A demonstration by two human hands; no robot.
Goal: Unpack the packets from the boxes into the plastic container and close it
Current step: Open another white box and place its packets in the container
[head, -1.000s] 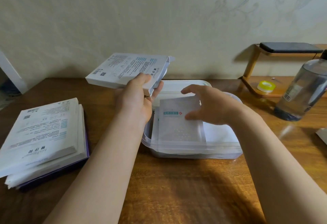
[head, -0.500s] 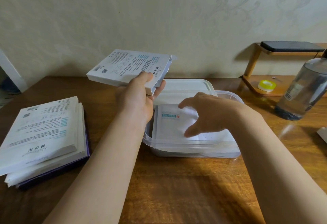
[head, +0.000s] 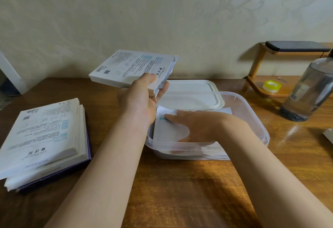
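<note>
Gripping a white box (head: 129, 67) at its near right corner, the left hand (head: 138, 103) is raised above the table (head: 180, 191). Its thumb lies across the printed top face and its fingers are curled under the box. The forearm rises from the near edge toward the far middle. The box tilts slightly, and its open end with a loose flap points to the far right.

The right hand (head: 196, 127) reaches down into the clear plastic container (head: 257, 125) with the palm facing down. Its fingers are straight and spread, pointing left, and they press flat on a white packet (head: 165, 134) without clasping it. That packet lies on top of other white packets inside the container, toward its left side. The right forearm crosses the container's near rim.

The container sits at the middle of the table. Its pale lid (head: 194, 90) lies flat just beyond it, partly seen through the far wall.

At the near left, well apart from the container, is a stack of boxes (head: 41, 134), white ones on top of one with a purple edge.

At the far right, a wooden stand (head: 255, 69) carries a dark phone (head: 297, 46) on its upper shelf and a yellow tape roll (head: 272, 85) on its lower one. A clear bottle (head: 310, 90) stands just in front of it.
</note>
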